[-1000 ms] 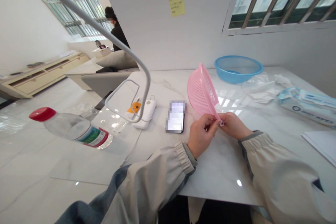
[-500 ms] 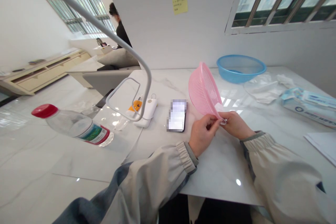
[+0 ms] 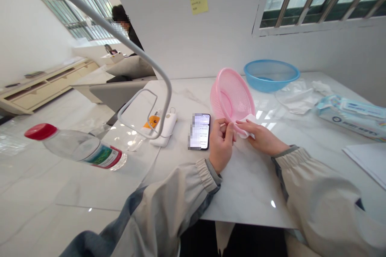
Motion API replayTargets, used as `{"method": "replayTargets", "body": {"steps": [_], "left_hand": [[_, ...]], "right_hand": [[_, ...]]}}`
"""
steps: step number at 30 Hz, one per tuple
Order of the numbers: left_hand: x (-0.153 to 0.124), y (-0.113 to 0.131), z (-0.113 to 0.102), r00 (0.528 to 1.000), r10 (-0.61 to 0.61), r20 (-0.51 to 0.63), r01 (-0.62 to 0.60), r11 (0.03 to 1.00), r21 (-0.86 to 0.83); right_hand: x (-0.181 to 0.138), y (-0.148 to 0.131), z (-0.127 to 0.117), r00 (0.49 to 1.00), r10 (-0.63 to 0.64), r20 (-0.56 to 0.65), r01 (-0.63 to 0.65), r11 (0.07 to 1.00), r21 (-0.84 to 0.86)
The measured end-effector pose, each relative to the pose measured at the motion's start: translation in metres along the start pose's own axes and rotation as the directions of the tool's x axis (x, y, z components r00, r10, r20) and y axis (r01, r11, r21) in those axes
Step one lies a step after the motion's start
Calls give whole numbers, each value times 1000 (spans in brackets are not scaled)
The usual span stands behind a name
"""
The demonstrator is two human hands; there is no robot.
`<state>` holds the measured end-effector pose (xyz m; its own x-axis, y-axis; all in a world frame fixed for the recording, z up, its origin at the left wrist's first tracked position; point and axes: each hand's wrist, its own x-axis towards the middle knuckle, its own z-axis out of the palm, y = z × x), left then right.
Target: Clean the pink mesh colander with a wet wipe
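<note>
A pink mesh colander [image 3: 231, 97] stands tilted on its edge over the white marble table [image 3: 241, 184], its hollow side facing me. My left hand [image 3: 221, 144] grips the near rim with fingers closed. My right hand [image 3: 261, 136] presses a small white wipe [image 3: 248, 125] against the colander's lower rim, fingers closed on it. A phone [image 3: 200, 131] lies flat just left of my left hand.
A blue basin [image 3: 271, 75] sits at the back, with crumpled plastic wrap [image 3: 297, 97] and a wet-wipe pack [image 3: 350, 114] to its right. A water bottle [image 3: 80, 147] with red cap, a white lamp arm [image 3: 150, 64] and a small white device [image 3: 164, 126] stand left. Another person is far back.
The colander has turned so its inside faces me. My left hand has shifted left along the rim. My right hand now holds the white wipe flat against the rim.
</note>
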<state>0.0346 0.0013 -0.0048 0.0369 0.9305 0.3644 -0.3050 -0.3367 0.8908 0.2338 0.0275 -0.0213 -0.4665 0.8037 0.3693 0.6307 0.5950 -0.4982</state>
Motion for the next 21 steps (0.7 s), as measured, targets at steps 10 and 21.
{"method": "replayTargets", "body": {"steps": [10,21], "left_hand": [[-3,-1,0,998,-30,50,25,996,90],[-6,-5,-2,990,-43,137,14,979,202]], "right_hand": [[-1,1,-10,997,72,31,-63,970,-237],[1,-9,-7,996,74,50,-53,944,-327]]}}
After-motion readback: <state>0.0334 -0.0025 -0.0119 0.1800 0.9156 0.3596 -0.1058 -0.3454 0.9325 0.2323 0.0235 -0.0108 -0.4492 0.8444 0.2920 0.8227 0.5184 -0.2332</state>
